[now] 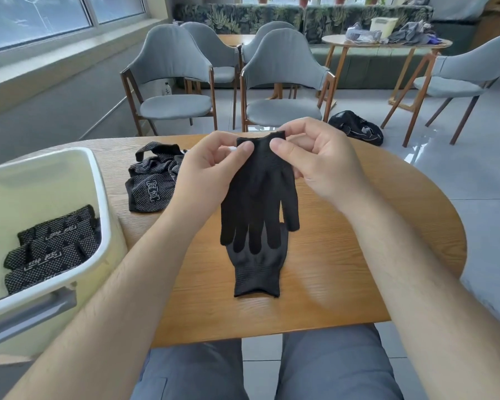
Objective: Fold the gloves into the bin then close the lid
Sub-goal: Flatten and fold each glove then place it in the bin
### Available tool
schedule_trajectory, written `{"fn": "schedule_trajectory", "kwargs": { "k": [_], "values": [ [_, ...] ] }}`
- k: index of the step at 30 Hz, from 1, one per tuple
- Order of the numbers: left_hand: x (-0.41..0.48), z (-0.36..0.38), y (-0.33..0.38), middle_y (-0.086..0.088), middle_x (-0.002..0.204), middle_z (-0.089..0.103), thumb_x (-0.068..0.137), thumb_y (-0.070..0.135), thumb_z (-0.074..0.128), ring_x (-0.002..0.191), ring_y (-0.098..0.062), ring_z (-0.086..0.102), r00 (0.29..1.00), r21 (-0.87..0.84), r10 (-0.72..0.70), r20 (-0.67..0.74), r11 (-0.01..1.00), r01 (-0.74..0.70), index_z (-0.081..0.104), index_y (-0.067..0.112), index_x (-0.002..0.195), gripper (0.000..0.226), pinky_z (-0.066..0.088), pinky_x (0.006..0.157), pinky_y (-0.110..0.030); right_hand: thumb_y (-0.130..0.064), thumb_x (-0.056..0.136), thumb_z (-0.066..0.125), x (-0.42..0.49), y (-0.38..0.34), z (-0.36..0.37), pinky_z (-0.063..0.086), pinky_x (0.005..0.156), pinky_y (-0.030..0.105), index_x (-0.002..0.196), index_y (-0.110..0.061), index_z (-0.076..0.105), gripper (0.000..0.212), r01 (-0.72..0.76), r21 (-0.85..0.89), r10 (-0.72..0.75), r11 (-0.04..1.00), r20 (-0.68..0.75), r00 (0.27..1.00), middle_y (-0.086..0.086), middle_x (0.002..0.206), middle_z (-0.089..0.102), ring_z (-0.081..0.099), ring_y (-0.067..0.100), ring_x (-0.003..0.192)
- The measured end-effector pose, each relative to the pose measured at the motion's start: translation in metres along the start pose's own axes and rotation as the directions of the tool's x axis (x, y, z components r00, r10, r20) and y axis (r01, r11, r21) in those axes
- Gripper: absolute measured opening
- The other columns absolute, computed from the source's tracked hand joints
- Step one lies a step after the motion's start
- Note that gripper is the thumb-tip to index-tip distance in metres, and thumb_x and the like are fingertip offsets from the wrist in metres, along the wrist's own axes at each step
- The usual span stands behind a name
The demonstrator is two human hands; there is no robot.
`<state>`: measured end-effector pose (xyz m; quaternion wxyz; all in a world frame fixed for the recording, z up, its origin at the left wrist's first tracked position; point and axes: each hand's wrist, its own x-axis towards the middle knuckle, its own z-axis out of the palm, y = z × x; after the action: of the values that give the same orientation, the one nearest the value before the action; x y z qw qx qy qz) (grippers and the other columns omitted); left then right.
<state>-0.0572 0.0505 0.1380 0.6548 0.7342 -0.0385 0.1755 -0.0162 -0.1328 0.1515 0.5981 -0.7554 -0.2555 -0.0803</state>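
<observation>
A black glove (pixel 260 194) hangs fingers-down above the middle of the wooden table (pixel 358 255). My left hand (pixel 211 174) and my right hand (pixel 312 166) each pinch a corner of its cuff. Under it a second black glove (pixel 257 272) lies flat with its cuff toward me, partly covered by the hanging fingers. A pale bin (pixel 98 203) stands open at the left table edge, with several folded dotted gloves (pixel 52 249) inside. No lid is in view.
A loose pile of dotted black gloves (pixel 152 183) lies on the table between the bin and my left hand. Grey chairs (pixel 283 82) stand beyond the far table edge, and a black bag (pixel 355 127) sits on the floor.
</observation>
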Motion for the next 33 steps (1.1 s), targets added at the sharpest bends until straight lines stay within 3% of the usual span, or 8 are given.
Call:
{"fn": "schedule_trajectory", "kwargs": {
  "k": [4,7,11,14,20,24,27,33],
  "values": [
    [0.006,-0.005,-0.005,0.019,0.059,0.054,0.093,0.027,0.072,0.055,-0.001,0.048,1.0,0.182,-0.005,-0.031,0.983,0.011,0.069,0.018,0.084,0.014,0.04,0.052,-0.013,-0.021,0.097,0.07,0.003,0.005,0.002,0.045,0.062,0.011,0.094,-0.023,0.071,0.003,-0.064,-0.091,0.063,0.994,-0.008,0.998,-0.021,0.061,0.067,0.059,-0.006,0.055],
    [0.011,-0.005,-0.009,0.021,0.063,0.057,0.092,0.027,0.072,0.053,0.002,0.049,1.0,0.301,-0.016,-0.025,0.953,0.023,0.071,0.023,0.086,0.008,0.039,0.051,-0.011,-0.025,0.099,0.068,0.004,0.01,0.005,0.05,0.065,0.021,0.098,-0.02,0.07,0.005,-0.151,-0.158,0.155,0.976,0.015,0.988,-0.011,0.058,0.068,0.06,0.002,0.05],
    [0.024,-0.004,-0.005,0.01,0.087,0.067,0.093,0.027,0.07,0.075,-0.018,0.068,0.994,0.43,0.097,-0.047,0.9,-0.068,0.068,0.024,0.098,0.006,0.056,0.067,-0.031,-0.021,0.099,0.067,0.013,0.009,0.01,0.055,0.06,0.023,0.101,-0.02,0.067,0.001,-0.134,-0.082,0.131,0.988,-0.044,0.99,-0.004,0.088,0.076,0.076,0.009,0.074],
    [0.019,-0.003,-0.002,0.006,0.091,0.071,0.094,0.023,0.068,0.077,-0.013,0.071,0.974,0.389,0.212,-0.076,0.906,-0.167,0.065,0.022,0.098,0.005,0.054,0.066,-0.024,-0.018,0.099,0.067,0.011,0.01,0.009,0.06,0.075,0.025,0.101,-0.022,0.068,0.005,0.026,-0.09,-0.034,0.996,-0.091,0.995,-0.005,0.099,0.075,0.075,0.008,0.092],
    [-0.037,-0.017,-0.059,0.005,0.097,0.066,0.09,0.009,0.071,0.089,-0.008,0.063,0.932,0.513,0.32,0.168,0.779,-0.36,0.068,0.012,0.097,0.009,0.051,0.078,-0.022,-0.01,0.091,0.074,-0.05,0.055,0.016,0.059,0.089,0.031,0.1,-0.015,0.074,0.01,0.114,-0.197,-0.107,0.974,0.046,0.993,-0.007,0.108,0.075,0.072,0.01,0.1],
    [-0.075,-0.028,-0.097,0.005,0.1,0.065,0.087,0.008,0.075,0.091,-0.014,0.064,0.9,0.561,0.286,0.328,0.707,-0.429,0.069,0.012,0.094,0.011,0.051,0.081,-0.038,-0.003,0.084,0.08,-0.096,0.085,0.026,0.056,0.094,0.03,0.091,-0.012,0.073,0.013,0.185,-0.245,-0.159,0.952,0.12,0.98,-0.003,0.108,0.075,0.07,0.008,0.106],
    [-0.091,-0.033,-0.109,0.008,0.105,0.065,0.089,0.021,0.07,0.1,-0.013,0.065,0.888,0.581,0.273,0.369,0.679,-0.45,0.069,0.015,0.097,0.01,0.051,0.085,-0.045,-0.005,0.084,0.081,-0.116,0.093,0.03,0.054,0.096,0.03,0.089,-0.013,0.072,0.012,0.184,-0.282,-0.141,0.942,0.168,0.976,-0.006,0.112,0.074,0.067,0.006,0.111],
    [-0.106,-0.034,-0.112,0.011,0.105,0.067,0.087,0.025,0.071,0.101,-0.014,0.065,0.866,0.618,0.277,0.417,0.613,-0.493,0.071,0.019,0.094,0.01,0.048,0.088,-0.041,-0.018,0.085,0.077,-0.136,0.097,0.029,0.056,0.088,0.035,0.089,-0.018,0.074,0.006,0.194,-0.347,-0.114,0.917,0.238,0.965,-0.011,0.12,0.07,0.067,0.005,0.109]
  ]
}}
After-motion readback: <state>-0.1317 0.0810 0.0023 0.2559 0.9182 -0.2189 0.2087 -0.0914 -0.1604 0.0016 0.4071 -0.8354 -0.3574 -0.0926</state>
